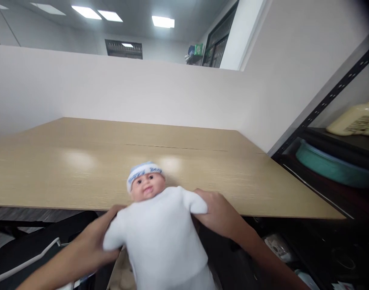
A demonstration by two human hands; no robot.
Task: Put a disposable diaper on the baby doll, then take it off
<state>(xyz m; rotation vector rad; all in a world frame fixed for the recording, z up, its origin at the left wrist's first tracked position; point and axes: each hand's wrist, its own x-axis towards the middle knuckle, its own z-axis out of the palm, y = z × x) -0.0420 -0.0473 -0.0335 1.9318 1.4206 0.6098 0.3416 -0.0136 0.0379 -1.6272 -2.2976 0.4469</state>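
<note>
Between my hands is a baby doll with a plain white cloth body. A white and blue knitted cap with blue lettering covers its head, and its face points up toward me. My left hand grips the doll at the arm on the left side. On the other side, my right hand is closed around the other arm near the shoulder. The doll's head overlaps the front edge of the wooden table. Most of my fingers are hidden behind the doll.
A black shelf rack stands at the right, bearing a teal container and a cream-coloured bottle. White partitions border the table. Below at left are a dark seat and a white bar; dark clutter lies at lower right.
</note>
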